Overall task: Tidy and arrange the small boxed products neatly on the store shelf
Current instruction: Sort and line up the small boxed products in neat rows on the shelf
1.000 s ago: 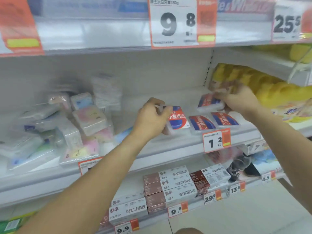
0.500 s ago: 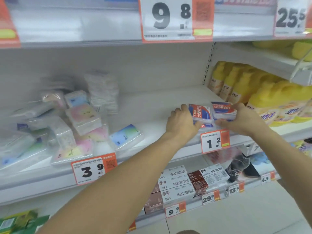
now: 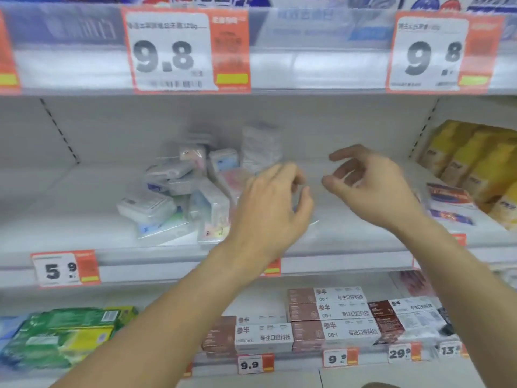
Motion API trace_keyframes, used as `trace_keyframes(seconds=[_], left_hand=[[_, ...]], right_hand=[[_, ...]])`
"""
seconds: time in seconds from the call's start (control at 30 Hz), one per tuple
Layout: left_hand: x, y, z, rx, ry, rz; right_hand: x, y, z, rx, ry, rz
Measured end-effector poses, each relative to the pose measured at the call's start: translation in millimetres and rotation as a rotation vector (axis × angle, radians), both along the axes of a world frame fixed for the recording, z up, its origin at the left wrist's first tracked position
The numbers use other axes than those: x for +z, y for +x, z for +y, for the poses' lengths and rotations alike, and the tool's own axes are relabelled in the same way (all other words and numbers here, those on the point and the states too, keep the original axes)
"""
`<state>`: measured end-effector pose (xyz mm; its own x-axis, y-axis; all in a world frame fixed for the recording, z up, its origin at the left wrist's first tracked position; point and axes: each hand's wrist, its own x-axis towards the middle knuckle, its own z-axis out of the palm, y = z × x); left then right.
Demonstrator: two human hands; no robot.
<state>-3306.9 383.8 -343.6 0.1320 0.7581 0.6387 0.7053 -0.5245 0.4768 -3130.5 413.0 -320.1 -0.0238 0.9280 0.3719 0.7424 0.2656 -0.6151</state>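
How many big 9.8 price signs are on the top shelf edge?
2. One 9.8 sign hangs left of centre; the other 9.8 sign hangs toward the right. More may lie outside the picture.

A jumbled pile of small boxes sits centre-left in the frame on the middle shelf. Two stacked flat boxes lie at far right, beside bottles. Long boxes fill the shelf below.

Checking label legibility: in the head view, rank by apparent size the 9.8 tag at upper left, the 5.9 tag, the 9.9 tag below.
1. orange-and-white 9.8 price tag
2. orange-and-white 5.9 price tag
3. orange-and-white 9.9 price tag
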Motion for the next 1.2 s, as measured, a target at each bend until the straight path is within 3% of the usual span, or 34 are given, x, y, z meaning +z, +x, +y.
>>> trace_keyframes(seconds=[0.13, 0.2, 0.3, 0.4, 0.57, 0.7, 0.8, 0.9, 1.07, 1.13, 1.2], left_hand=[[-4, -103, 9, 0.132, -0.069, 0.066], [-7, -144, 18, 0.234, -0.144, 0.083], [-16, -191, 25, 0.403, -0.454, 0.211], [-29, -216, 25, 0.370, -0.661, 0.258], [-29, -243, 26, 0.331, -0.571, -0.017], [-18, -254, 25, 0.259, -0.610, -0.777], [-13, -254, 23, 0.296, -0.589, -0.956], [-16, -249, 22, 0.257, -0.528, -0.855], [-18, -244, 24, 0.043, -0.549, -0.592], [-16, -236, 25, -0.009, -0.587, -0.524], [-17, -226, 28, 0.046, -0.654, -0.481]], right_hand=[[-21, -90, 2, 0.338, -0.105, -0.085], [-36, -124, 7, 0.317, -0.129, -0.162], [-53, -157, 12, 0.215, -0.032, -0.256], [-60, -165, 26, 0.146, 0.059, -0.295], [-55, -151, 46, 0.188, -0.045, -0.184], [-56, -142, 52, 0.227, -0.043, -0.115], [-53, -139, 55, 0.188, -0.043, -0.191], [-52, -143, 55, 0.151, 0.014, -0.274], [-42, -169, 35, 0.248, 0.277, -0.072], [-42, -184, 24, 0.339, 0.254, -0.067], [-50, -194, 18, 0.320, 0.218, -0.181]])
